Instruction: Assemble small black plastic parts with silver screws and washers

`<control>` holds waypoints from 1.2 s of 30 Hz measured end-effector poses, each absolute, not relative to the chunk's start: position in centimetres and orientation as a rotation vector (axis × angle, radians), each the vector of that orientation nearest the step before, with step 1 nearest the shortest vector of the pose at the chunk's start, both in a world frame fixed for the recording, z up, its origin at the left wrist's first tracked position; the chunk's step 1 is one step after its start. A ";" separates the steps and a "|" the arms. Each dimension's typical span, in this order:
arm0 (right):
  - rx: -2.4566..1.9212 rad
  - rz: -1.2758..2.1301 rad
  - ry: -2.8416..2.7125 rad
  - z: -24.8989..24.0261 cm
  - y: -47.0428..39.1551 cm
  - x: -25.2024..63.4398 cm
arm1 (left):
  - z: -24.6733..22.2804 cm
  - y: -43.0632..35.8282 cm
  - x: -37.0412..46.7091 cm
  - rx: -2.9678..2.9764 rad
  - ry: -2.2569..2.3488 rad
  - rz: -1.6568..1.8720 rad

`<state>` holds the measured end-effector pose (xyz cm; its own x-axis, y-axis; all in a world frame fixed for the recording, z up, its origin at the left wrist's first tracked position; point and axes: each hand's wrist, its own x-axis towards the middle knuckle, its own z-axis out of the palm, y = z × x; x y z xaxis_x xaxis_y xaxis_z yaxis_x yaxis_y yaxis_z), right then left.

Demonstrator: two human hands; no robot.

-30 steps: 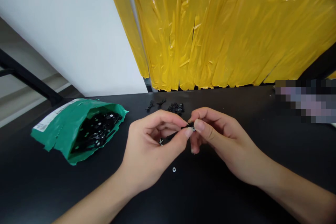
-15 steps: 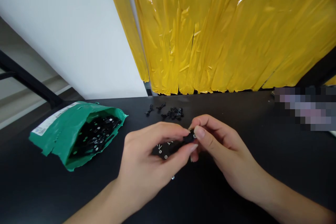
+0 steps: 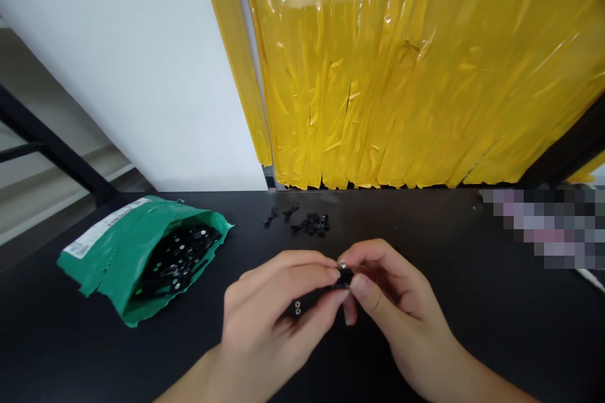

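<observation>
A small black part (image 3: 345,278) is pinched between the thumb and fingers of my left hand (image 3: 267,312). My right hand (image 3: 401,305) closes on the same part from the other side, its thumb and forefinger against the right end. A bit of shiny metal shows at the top of the part by the right fingertips; its kind is too small to make out. Two small metal rings (image 3: 297,308), nuts or washers, lie on the table and show through the gap under my left hand. Other small pieces there are hidden by the hand.
A torn-open green bag (image 3: 106,258) full of black parts lies at the left. Several small black pieces (image 3: 312,224) sit at the back of the black table (image 3: 439,233). Yellow plastic sheeting (image 3: 378,107) hangs behind, beside a white panel (image 3: 155,75). A blurred-out object lies far right.
The view has tilted up, so everything sits lower. The black part has turned between my fingers, and its metal bit now shows on top. Both hands keep their hold.
</observation>
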<state>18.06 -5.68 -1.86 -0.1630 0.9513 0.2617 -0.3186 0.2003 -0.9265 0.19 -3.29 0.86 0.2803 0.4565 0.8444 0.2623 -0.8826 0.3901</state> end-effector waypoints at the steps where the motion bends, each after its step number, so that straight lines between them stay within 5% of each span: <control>1: -0.703 1.315 -1.226 -1.9 -5.7 18.1 | 0.8 -3.3 0.1 2.365 0.675 1.651; 36: -0.976 1.377 -1.433 0.0 -3.6 20.3 | 0.3 -2.2 -0.3 2.610 0.751 1.538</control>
